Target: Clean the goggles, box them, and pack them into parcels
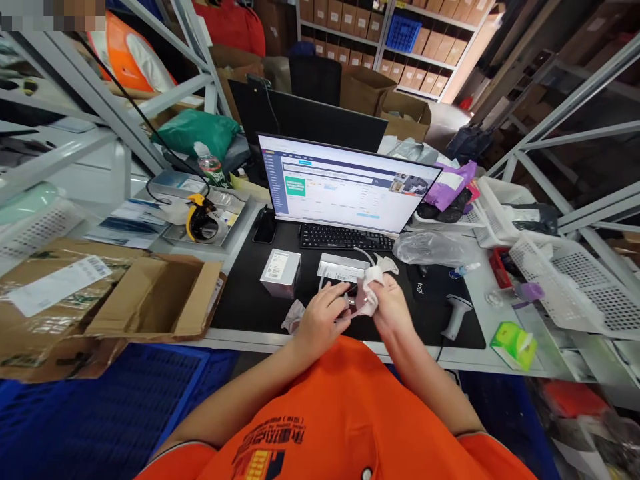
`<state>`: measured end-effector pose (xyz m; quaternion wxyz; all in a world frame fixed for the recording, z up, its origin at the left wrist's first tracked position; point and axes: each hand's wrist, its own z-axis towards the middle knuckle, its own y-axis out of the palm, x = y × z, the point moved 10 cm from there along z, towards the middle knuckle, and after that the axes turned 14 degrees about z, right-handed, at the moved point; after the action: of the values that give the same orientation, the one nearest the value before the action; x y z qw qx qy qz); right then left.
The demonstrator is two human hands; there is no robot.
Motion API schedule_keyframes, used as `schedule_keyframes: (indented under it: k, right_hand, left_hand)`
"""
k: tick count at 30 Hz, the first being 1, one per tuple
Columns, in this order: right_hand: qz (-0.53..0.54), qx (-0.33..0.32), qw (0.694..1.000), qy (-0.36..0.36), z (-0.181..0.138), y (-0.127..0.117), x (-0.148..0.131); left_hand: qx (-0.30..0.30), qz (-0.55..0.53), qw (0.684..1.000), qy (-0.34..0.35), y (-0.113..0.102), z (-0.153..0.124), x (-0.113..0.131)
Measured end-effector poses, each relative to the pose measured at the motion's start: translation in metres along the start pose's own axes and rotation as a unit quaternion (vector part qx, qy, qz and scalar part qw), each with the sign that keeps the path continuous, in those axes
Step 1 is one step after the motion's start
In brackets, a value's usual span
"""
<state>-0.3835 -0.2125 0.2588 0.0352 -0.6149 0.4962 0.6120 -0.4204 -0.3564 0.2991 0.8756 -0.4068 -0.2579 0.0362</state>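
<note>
Over the black desk mat point(250, 300), my two hands meet in front of my orange shirt. My left hand point(323, 317) has its fingers curled round a small dark object that is mostly hidden. In my right hand point(387, 307) is a crumpled white wrapping point(370, 287), pinched and pressed against that object. A second scrap of white wrapping point(294, 315) lies on the mat by my left wrist. Just beyond my left hand stands a small white box point(281, 272) with a label. A flat white box point(343, 269) lies right behind my hands.
A lit monitor point(345, 185) and black keyboard point(343, 237) stand behind the mat. An open cardboard box point(160, 297) sits at left, a barcode scanner point(456, 317) and green tape dispenser point(515, 343) at right, white baskets point(565, 280) far right. A phone point(265, 228) and a plastic bag point(435, 248) flank the keyboard.
</note>
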Motion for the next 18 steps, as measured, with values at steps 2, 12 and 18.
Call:
schedule_keyframes:
  k: [2,12,18]
  right_hand:
    - [-0.041,0.005,0.999,-0.024,-0.015,0.002,0.016]
    - [0.022,0.009,0.999,0.025,0.009,-0.002,0.022]
    - [0.061,0.05,0.989,0.129,0.045,-0.048,0.019]
  left_hand:
    - [0.02,0.002,0.999,-0.036,-0.001,0.0,-0.011]
    - [0.029,0.009,1.0,0.0,-0.006,-0.004,-0.004]
    - [0.02,0.017,0.999,0.036,-0.003,-0.016,0.006]
